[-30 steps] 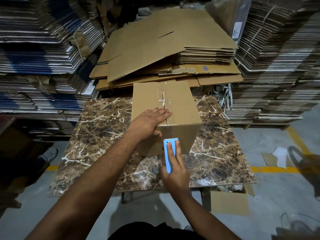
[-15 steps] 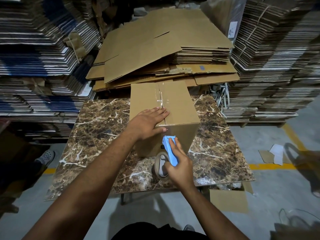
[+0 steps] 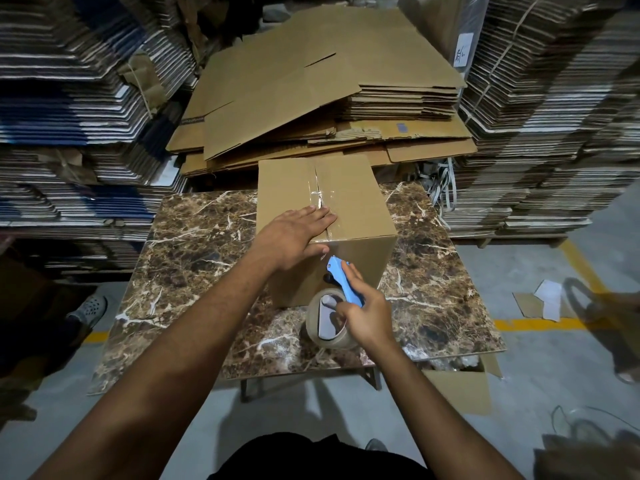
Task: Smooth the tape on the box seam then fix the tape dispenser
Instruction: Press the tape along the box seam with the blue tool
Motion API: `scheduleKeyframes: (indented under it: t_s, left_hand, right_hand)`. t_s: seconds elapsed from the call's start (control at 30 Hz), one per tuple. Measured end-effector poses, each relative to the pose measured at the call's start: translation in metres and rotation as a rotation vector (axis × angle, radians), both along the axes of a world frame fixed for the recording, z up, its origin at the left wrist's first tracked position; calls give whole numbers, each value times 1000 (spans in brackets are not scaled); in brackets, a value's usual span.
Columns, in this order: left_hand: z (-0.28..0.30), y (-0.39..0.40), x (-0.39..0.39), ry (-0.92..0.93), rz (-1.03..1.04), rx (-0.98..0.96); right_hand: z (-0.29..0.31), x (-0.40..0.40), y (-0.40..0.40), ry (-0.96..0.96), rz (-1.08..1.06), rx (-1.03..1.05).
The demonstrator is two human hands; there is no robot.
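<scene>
The tape dispenser (image 3: 341,285), gripped in the right hand (image 3: 369,315), has tilted off the box (image 3: 325,216) face at frame centre, suggesting the tape is cut, while the left hand (image 3: 294,237) presses flat on the seam.

Nothing legible appears anywhere. A white label (image 3: 463,49) on the wrapped bundle far right carries handwritten marks too small and blurred to read. A small bluish stamp (image 3: 402,126) on a flattened cardboard sheet beyond the table is likewise unreadable.
</scene>
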State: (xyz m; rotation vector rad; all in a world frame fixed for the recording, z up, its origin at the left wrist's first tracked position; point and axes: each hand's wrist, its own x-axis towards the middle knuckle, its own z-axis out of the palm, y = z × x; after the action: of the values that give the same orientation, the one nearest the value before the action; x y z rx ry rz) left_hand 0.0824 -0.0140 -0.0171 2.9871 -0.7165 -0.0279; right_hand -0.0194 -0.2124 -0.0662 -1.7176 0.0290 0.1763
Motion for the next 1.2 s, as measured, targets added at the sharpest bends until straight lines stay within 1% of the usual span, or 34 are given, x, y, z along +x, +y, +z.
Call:
scheduleKeyframes:
  t_s: [0.13, 0.2, 0.37, 0.47, 0.57, 0.63, 0.7, 0.77, 0.83, 0.97, 1.07, 1.2]
  left_hand:
    - [2, 0, 2, 4, -4, 2]
    - [0, 0, 3, 9, -8, -1]
    - [1, 2, 3, -20, -7, -9]
    - [5, -4, 0, -27, 53, -44]
    - [3, -17, -3, -141, 131, -22]
    - [-3, -24, -4, -257, 150, 13]
    - [-11, -27, -7, -331, 152, 40]
    - [-14, -27, -10, -306, 153, 90]
    - [-12, -27, -12, -262, 168, 96]
    - [-12, -34, -15, -319, 231, -12]
    - [-19, -40, -13, -329, 278, 47]
    - [-22, -36, -10, -320, 266, 100]
  right_hand:
    - [-14, -5, -1, 147, 20, 10]
    - [-24, -20, -2, 176, 44, -14]
    - [-28, -14, -14, 110, 52, -92]
    - [-26, -9, -17, 68, 35, -89]
    - [-28, -12, -22, 37, 40, -76]
    - [-29, -14, -25, 24, 43, -78]
    - [-31, -16, -27, 15, 40, -83]
    - [-32, -18, -27, 5, 44, -79]
    - [-33, -19, -25, -4, 50, -79]
    - [-33, -18, -23, -5, 62, -58]
    - [-34, -16, -23, -15, 67, -61]
    - [-38, -14, -23, -12, 65, -59]
